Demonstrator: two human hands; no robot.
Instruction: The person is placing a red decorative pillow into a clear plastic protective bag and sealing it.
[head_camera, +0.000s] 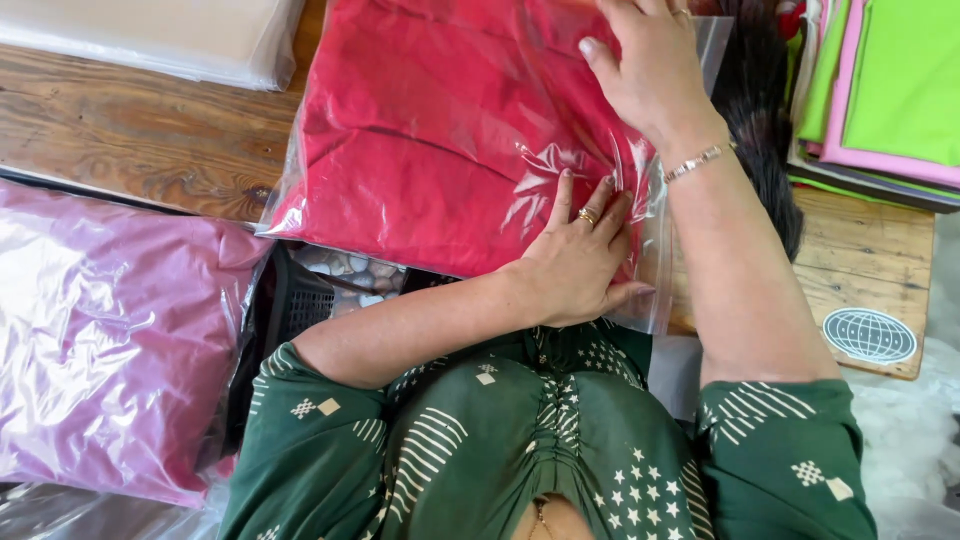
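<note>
A red garment sealed in a clear plastic bag (450, 140) is being kept flat at the near edge of the wooden desk (150, 140). It is being pressed by the left hand (580, 255), fingers spread, at its near right corner, and by the right hand (650, 65), fingers together, near its far right edge.

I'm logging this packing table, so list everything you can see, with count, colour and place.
Bagged red garment: one, red in clear plastic, centre of the table, under both hands.
Bagged pink garment: one, pink in clear plastic, lower left.
Bagged pale garment: one, beige, top left.
Folded fabric stack: one, lime green and pink, top right.
Wooden table: one, brown.
Round globe sticker: one, grey-white, table's right corner.
Bracelet: one, silvery, right wrist.
Ring: one, gold, left hand.
Left hand: pressing the bag's near edge.
Right hand: flat on the bag's top.
</note>
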